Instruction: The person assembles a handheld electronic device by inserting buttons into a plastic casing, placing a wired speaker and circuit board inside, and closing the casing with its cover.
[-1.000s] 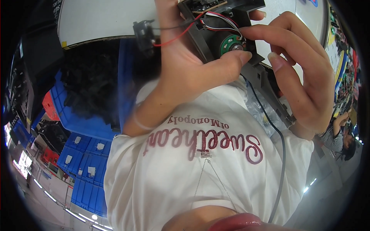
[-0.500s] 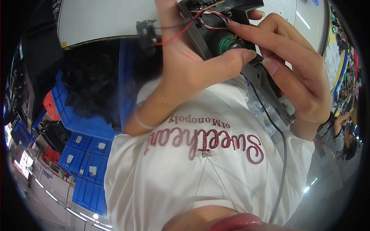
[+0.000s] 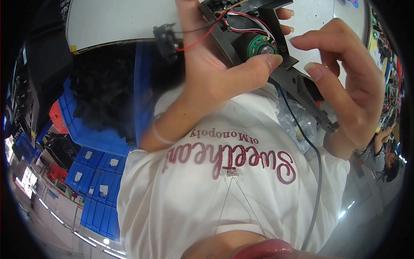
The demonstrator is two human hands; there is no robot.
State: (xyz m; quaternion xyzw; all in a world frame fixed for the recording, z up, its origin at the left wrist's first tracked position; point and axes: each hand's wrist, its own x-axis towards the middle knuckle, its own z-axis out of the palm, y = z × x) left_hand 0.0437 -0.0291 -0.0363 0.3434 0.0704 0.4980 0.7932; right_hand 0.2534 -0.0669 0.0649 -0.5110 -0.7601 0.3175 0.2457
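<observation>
My left hand [image 3: 215, 77] grips a dark grey plastic housing [image 3: 239, 39], with the thumb across its near edge and fingertips showing beyond the far side. Inside the housing sits a round green circuit board on a small motor [image 3: 260, 46], and red, white and black wires [image 3: 248, 21] curve above it. A small black part [image 3: 165, 42] hangs on a red and a black wire over my left wrist side. My right hand [image 3: 349, 73] is just right of the housing, apart from it, thumb and index finger spread with nothing visible between them. A long dark plastic arm [image 3: 306, 97] extends from the housing toward lower right.
A white worktop [image 3: 116, 21] lies beyond my hands. At the left, a blue bin [image 3: 99, 142] holds many black parts, and blue drawers [image 3: 92, 177] are stacked below. A grey cable [image 3: 318, 172] runs down past my shirt. Another person [image 3: 381, 155] sits at the far right.
My right hand has let go of the wires and motor area and moved right, its fingers parting. The left hand still holds the housing, nearly in place; more of the green board shows.
</observation>
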